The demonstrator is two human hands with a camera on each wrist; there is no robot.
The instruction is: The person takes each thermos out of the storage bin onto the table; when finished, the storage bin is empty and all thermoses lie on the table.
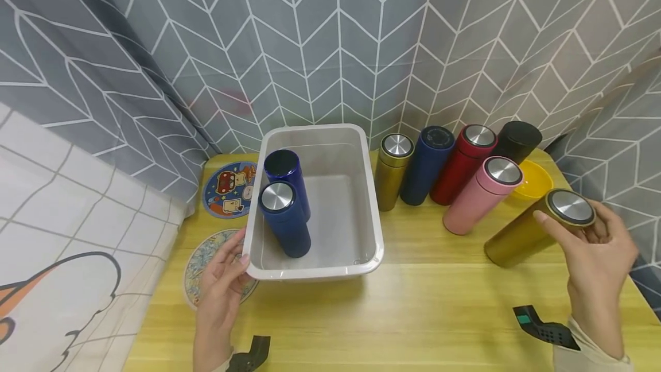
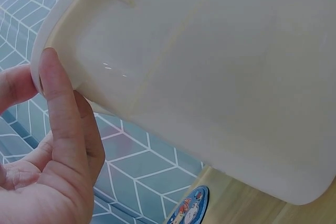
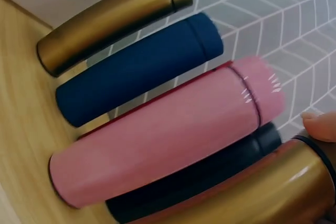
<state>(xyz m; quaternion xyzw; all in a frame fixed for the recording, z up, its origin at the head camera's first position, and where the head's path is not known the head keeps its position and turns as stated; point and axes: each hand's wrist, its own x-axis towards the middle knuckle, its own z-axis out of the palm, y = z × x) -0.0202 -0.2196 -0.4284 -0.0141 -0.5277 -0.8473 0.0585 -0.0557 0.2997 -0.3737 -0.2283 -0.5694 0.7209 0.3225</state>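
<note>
My left hand [image 1: 222, 286] pinches the near left corner of a pale plastic bin [image 1: 376, 217], thumb on the rim and fingers beneath it. Inside, against the left wall, stand a blue thermos flask with a silver-topped lid [image 1: 289, 228] and a shinier blue one with a dark lid [image 1: 302, 182]. At the right, my right hand [image 1: 599, 257] grips a gold thermos flask [image 1: 521, 237] around its lid end, the flask tilted and its base low over the table. The nearest flask to it is a pink one [image 1: 472, 200], standing just to the left.
Between bin and pink flask stand another gold flask [image 1: 389, 182], a dark blue one [image 1: 426, 171] and a red one [image 1: 459, 168]. Behind are a black flask [image 1: 516, 139] and a yellow bowl [image 1: 537, 179]. Two round mats, one blue [image 1: 217, 188], lie left on the wooden table [image 1: 413, 314].
</note>
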